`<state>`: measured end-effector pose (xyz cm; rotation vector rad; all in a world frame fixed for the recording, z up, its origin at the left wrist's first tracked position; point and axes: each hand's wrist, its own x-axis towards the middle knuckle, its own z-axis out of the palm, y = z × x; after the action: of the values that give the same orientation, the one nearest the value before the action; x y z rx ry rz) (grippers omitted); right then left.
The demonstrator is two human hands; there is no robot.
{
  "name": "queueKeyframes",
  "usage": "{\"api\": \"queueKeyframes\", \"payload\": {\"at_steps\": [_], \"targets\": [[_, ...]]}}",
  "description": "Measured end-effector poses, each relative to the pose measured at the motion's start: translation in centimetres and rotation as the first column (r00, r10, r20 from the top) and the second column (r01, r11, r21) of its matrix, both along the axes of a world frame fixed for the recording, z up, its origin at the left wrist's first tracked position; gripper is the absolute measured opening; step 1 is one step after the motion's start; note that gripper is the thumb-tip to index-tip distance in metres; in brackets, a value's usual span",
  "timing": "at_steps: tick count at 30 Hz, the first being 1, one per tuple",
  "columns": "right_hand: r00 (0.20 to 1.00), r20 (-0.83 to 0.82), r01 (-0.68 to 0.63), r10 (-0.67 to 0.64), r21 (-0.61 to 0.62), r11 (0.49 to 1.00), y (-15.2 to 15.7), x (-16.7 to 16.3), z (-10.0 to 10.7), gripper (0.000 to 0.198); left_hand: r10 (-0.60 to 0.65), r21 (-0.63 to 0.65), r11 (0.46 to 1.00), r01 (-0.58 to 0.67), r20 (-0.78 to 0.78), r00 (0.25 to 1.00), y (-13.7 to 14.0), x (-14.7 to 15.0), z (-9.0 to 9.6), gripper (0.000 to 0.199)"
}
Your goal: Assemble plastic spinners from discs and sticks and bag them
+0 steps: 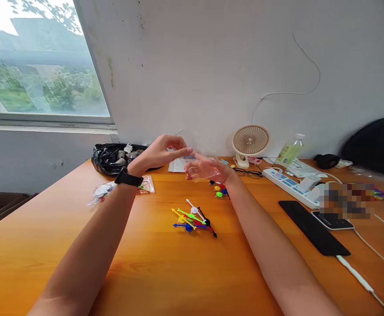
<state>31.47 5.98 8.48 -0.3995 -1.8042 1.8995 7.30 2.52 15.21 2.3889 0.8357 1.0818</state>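
Both of my hands are raised over the far middle of the table, at a clear plastic bag (208,154). My left hand (164,151), with a black band on its wrist, is closed in a pinch on the bag's left edge. My right hand (207,169) is closed on the bag, partly behind the film; its fingertips are hard to make out. Below them on the table lies a small pile of arrow spinners (192,217) in white, green, yellow, blue, red and black. Several small colored round pieces (218,193) lie near my right wrist.
A black plastic bag (104,160) with cans stands back left, with clear packets (103,191) before it. A small fan (250,140), bottle (289,151), glasses (249,172), power strip (290,186), black slab (313,228) and phone (332,221) occupy the right.
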Motion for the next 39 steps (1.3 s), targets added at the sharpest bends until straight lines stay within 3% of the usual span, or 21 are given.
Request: {"api": "queueKeyframes", "payload": {"at_steps": [3, 6, 8, 10, 12, 16, 22, 26, 39], "targets": [[0.997, 0.050, -0.063, 0.061, 0.027, 0.998, 0.4, 0.2, -0.5, 0.101, -0.067, -0.050, 0.997, 0.060, -0.139, 0.988, 0.5, -0.6, -0.4, 0.035], [0.971, 0.235, 0.032, -0.042, 0.045, 0.998, 1.3, 0.8, -0.6, 0.086, -0.094, -0.090, 0.993, 0.077, -0.199, 0.975, 1.3, -1.2, -1.0, 0.029], [0.874, 0.446, 0.149, -0.194, 0.133, 0.980, 2.1, 1.4, -0.6, 0.076, -0.082, -0.113, 0.992, 0.058, -0.220, 0.972, 1.8, -1.9, -1.1, 0.022], [0.731, 0.627, 0.126, -0.267, 0.261, 0.957, 2.8, 2.0, -0.6, 0.070, -0.048, -0.124, 0.992, 0.021, -0.222, 0.974, 2.0, -2.6, -1.0, 0.015], [0.641, 0.736, -0.012, -0.217, 0.292, 0.956, 3.0, 2.2, -0.5, 0.063, 0.003, -0.102, 0.994, -0.025, -0.216, 0.976, 2.0, -3.2, -0.7, 0.013], [0.571, 0.821, -0.218, 0.011, 0.139, 0.966, 2.1, 0.7, -0.9, 0.059, 0.098, 0.012, 0.995, -0.098, -0.264, 0.960, 1.8, -3.8, -0.5, 0.019], [0.379, 0.905, -0.353, 0.195, -0.053, 0.934, 1.3, -2.6, -2.6, 0.065, 0.093, -0.006, 0.995, -0.100, -0.323, 0.942, 1.5, -3.0, -0.6, 0.024], [0.398, 0.894, -0.343, 0.208, -0.066, 0.937, 1.6, -2.3, -2.5, 0.071, 0.108, -0.061, 0.988, -0.144, -0.402, 0.909, 1.3, -2.5, -0.5, 0.026], [0.424, 0.857, -0.338, 0.293, -0.150, 0.929, 1.9, -1.9, -3.2, 0.068, 0.124, -0.026, 0.988, -0.151, -0.452, 0.883, 1.9, -2.6, -1.3, 0.026]]}}
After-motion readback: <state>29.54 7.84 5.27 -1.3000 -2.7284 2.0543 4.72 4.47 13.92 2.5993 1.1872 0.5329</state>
